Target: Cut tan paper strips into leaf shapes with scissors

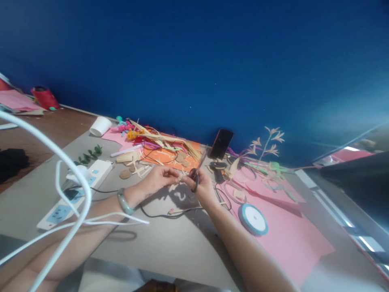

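My left hand point(158, 178) is closed in a pinch on a small pale straw strip point(179, 178) held above the grey table point(170, 243). A green bangle sits on that wrist. My right hand point(203, 187) grips a pair of scissors point(198, 169) whose blades point up and to the right, close beside the strip. Both hands meet over the middle of the table, just in front of an orange sheet point(170, 156) covered with straw pieces and coloured cords.
A white power strip point(77, 190) and white cables lie at left. A phone point(221, 143) leans upright behind the hands. A ribbon spool point(253, 219) rests on pink paper point(282, 235) at right. A white paper cup point(100, 126) lies at the back left, a straw plant point(269, 142) at the back.
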Demonstrator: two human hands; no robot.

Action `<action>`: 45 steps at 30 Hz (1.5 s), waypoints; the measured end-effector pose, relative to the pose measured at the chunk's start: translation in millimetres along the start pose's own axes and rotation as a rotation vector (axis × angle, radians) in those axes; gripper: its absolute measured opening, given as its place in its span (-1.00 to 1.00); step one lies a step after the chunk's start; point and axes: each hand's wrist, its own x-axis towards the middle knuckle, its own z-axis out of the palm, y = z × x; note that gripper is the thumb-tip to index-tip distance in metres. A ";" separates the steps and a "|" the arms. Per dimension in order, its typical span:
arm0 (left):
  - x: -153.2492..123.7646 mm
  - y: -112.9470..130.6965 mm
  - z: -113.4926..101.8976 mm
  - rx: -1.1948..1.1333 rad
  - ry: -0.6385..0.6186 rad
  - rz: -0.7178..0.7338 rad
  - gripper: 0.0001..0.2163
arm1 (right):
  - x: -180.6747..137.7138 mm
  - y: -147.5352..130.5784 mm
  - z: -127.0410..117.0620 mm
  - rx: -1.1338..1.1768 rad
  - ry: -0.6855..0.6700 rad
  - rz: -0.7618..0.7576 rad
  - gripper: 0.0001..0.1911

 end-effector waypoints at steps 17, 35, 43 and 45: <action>-0.8 9.8 -1.1 -0.106 0.124 0.115 -0.82 | -2.0 1.4 -1.6 -0.175 -0.415 0.047 -0.55; -0.1 4.6 1.0 -0.095 0.138 0.137 -0.82 | -4.3 10.3 8.6 -0.109 -0.354 0.089 -0.55; 0.3 5.4 1.5 -0.102 0.147 0.121 -0.82 | -1.9 17.3 9.1 -0.115 -0.335 0.088 -0.56; 0.4 5.2 1.7 -0.106 0.153 0.117 -0.82 | -1.7 18.1 9.5 -0.114 -0.329 0.088 -0.56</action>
